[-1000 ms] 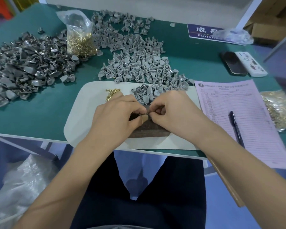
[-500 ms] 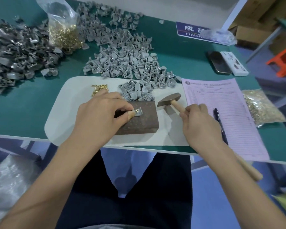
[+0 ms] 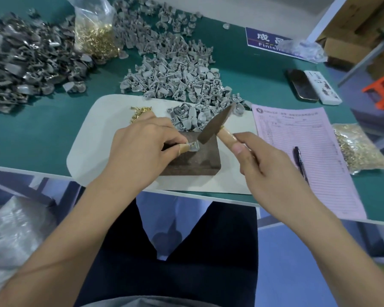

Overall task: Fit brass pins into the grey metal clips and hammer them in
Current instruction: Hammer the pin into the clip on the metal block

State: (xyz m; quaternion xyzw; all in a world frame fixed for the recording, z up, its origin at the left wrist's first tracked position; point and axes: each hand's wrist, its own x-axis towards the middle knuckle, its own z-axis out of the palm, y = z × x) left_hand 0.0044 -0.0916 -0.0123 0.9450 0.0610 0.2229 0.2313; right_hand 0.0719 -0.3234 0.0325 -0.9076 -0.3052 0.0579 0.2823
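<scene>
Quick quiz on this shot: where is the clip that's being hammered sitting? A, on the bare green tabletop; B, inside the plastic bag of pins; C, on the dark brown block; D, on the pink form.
C: the left hand pins the clip down on the dark brown block, with the hammer head right over it.

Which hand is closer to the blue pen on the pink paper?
The right hand. It grips the wooden-handled hammer just left of the blue pen. The left hand holds a grey metal clip on the brown block, farther away.
</scene>
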